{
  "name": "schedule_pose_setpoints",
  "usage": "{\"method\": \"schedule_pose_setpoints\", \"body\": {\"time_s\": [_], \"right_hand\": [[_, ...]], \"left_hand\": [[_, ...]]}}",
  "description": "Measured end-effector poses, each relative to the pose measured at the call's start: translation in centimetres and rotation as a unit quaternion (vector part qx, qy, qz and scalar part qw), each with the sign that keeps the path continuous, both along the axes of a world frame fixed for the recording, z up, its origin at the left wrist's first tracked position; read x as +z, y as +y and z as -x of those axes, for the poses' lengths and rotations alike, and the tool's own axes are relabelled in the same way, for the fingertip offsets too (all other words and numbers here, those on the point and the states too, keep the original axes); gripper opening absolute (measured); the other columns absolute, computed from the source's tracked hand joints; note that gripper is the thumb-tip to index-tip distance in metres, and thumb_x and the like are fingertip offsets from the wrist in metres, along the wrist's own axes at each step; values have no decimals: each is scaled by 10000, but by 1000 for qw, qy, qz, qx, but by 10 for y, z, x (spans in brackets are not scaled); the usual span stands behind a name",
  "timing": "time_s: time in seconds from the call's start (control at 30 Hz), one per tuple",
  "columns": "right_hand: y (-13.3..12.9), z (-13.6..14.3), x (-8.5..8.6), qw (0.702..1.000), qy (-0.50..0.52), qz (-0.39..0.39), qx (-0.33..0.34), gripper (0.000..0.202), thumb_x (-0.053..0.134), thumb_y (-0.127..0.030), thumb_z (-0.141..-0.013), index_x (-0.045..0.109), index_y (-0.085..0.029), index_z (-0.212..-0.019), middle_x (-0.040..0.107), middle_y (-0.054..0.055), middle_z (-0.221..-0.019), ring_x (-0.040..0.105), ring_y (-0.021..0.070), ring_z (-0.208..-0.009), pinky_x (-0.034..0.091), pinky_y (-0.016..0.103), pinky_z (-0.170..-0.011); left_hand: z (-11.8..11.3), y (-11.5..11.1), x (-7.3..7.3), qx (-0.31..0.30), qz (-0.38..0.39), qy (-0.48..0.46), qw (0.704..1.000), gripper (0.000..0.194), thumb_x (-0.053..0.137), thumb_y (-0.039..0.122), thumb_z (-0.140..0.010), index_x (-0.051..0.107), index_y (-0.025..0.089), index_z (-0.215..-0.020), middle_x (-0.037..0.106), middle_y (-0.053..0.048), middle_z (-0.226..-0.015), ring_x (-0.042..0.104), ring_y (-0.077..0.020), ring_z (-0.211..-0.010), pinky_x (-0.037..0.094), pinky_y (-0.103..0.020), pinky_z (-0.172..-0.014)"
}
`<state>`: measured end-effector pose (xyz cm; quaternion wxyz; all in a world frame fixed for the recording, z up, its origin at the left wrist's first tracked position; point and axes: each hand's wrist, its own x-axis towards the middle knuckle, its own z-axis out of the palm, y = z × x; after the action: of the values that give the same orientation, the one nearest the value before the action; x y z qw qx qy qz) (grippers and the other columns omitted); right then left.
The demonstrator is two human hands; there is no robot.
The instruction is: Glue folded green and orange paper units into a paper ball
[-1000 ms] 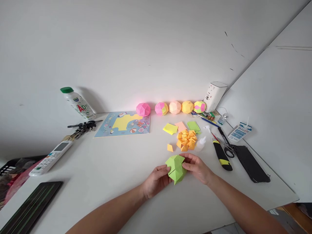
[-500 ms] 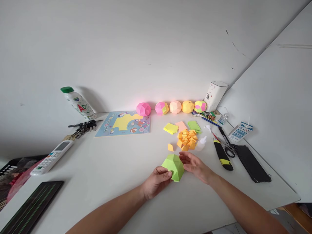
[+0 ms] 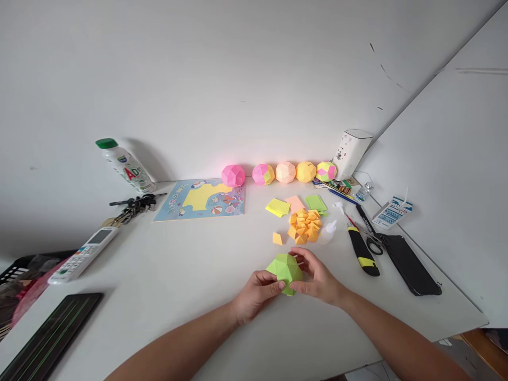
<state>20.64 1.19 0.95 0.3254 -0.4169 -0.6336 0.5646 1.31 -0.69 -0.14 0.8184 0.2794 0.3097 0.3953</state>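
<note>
A faceted green paper ball [image 3: 286, 269] is held above the front of the table between both hands. My left hand [image 3: 257, 295] grips its lower left side, the thumb pressed on the front. Around its right side curls my right hand [image 3: 317, 275], with the thumb at the lower front and the fingers behind the top right. The underside and back of the ball are hidden. Just beyond the hands lie a single orange paper piece [image 3: 277, 238] and a heap of folded orange paper pieces [image 3: 305, 226].
Finished paper balls [image 3: 286, 172] line the wall. Sticky-note pads [image 3: 278, 207], a small glue bottle [image 3: 328, 230], a utility knife [image 3: 362, 251], scissors [image 3: 374, 245] and a black pouch [image 3: 410, 264] lie to the right. Leftward are a puzzle board [image 3: 202, 200], keys [image 3: 133, 211] and a remote [image 3: 83, 255].
My right hand has closed in on the green paper ball and now grips its right side. The ball has turned slightly and shifted a little to the right.
</note>
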Motion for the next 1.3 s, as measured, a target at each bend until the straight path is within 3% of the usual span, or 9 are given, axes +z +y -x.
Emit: {"method": "schedule_pose_setpoints", "body": {"time_s": [0.2,0.33,0.43,0.57,0.77,0.93,1.13,1.3], "right_hand": [[-3,2,2,994,-36,-104,-25,695,749,-269,-683,380,-287,-1271,418,90,-1286,466,259,-1139,395,426,-968],[-7,2,7,986,2,-164,-15,688,739,-244,-698,387,-303,-1287,398,90,-1295,427,271,-1203,387,402,-984],[-10,0,13,985,58,-161,-6,656,721,-226,-724,403,-313,-1291,406,87,-1297,435,257,-1199,385,389,-991],[-13,-3,21,986,144,-82,12,525,691,-223,-769,473,-303,-1240,504,74,-1186,500,215,-1108,410,372,-963],[-9,-3,24,971,237,20,7,213,696,-179,-770,658,-269,-959,548,26,-1026,572,134,-872,491,264,-753],[-5,-4,21,961,254,105,-11,181,759,-176,-703,686,-240,-856,570,16,-958,562,124,-828,478,228,-652],[-2,-3,20,948,243,201,-41,225,820,-201,-618,685,-212,-798,612,9,-872,559,126,-800,465,235,-658],[1,-5,20,943,230,235,-53,251,837,-219,-588,678,-210,-782,634,-3,-839,570,121,-767,459,240,-664]], "left_hand": [[0,0,2,-29,-40,-8,999,143,777,206,-637,745,154,-767,707,-61,-791,615,-177,-760,440,-335,-805],[3,0,4,-51,-61,-24,997,210,760,177,-649,746,142,-856,717,-80,-865,622,-202,-840,429,-352,-858],[7,2,4,-83,-45,-52,994,255,766,184,-629,742,125,-876,724,-87,-854,630,-209,-832,444,-345,-834],[10,5,0,-106,-20,-78,991,278,795,174,-565,748,117,-833,726,-69,-744,631,-171,-729,465,-289,-750],[12,9,-4,-122,-20,-73,990,265,810,177,-514,754,114,-765,728,-62,-701,624,-156,-669,466,-263,-696],[13,9,-5,-128,-20,-67,989,267,806,177,-511,752,114,-764,731,-60,-713,625,-158,-657,466,-263,-686],[13,7,-4,-123,-20,-64,990,264,793,183,-538,749,121,-792,729,-68,-725,630,-174,-679,468,-290,-715],[12,7,-1,-114,-15,-65,991,260,787,187,-549,747,118,-796,733,-72,-747,636,-183,-684,463,-293,-706]]}}
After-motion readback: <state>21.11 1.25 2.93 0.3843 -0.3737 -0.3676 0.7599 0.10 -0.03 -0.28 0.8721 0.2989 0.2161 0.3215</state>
